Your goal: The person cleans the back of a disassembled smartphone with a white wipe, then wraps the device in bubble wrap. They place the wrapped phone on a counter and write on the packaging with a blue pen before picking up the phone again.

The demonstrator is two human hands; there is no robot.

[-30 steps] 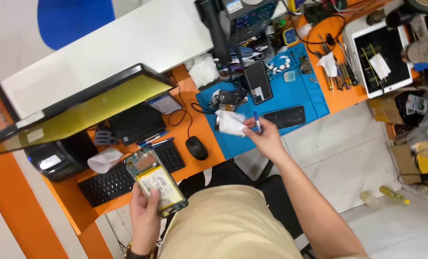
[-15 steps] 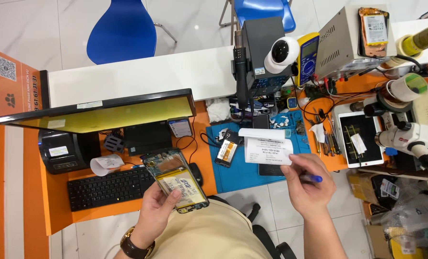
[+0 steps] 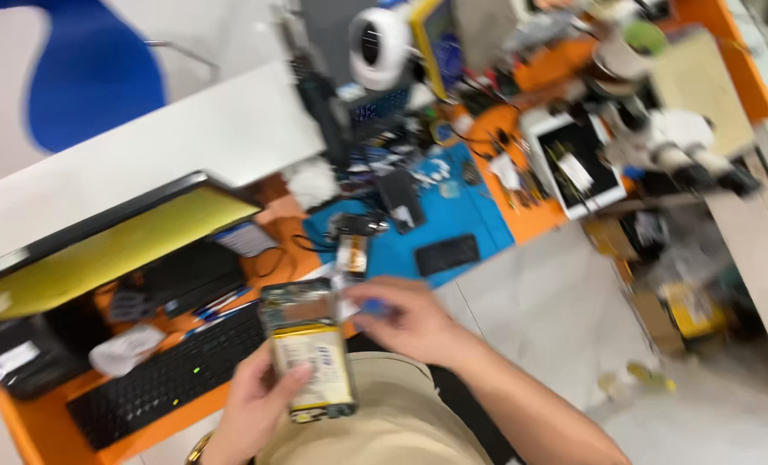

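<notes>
My left hand (image 3: 259, 400) grips an opened phone (image 3: 308, 349) with its back cover off, its yellow battery facing up, held over my lap. My right hand (image 3: 405, 319) has come in right beside the phone's upper edge. It pinches a small blue tool (image 3: 374, 307) and a scrap of white paper (image 3: 343, 301) between its fingers. The frame is blurred, so whether the tool touches the phone is unclear.
An orange desk (image 3: 535, 220) carries a blue work mat (image 3: 453, 220) with a dark phone (image 3: 447, 254), a black keyboard (image 3: 164, 379), a monitor (image 3: 100, 245), a tablet (image 3: 578, 168), a microscope (image 3: 672, 142) and several tools. Boxes sit on the white floor (image 3: 539, 319) at the right.
My right hand has moved left and down from over the blue mat to the phone in my left hand. The camera has swung, tilting the whole view.
</notes>
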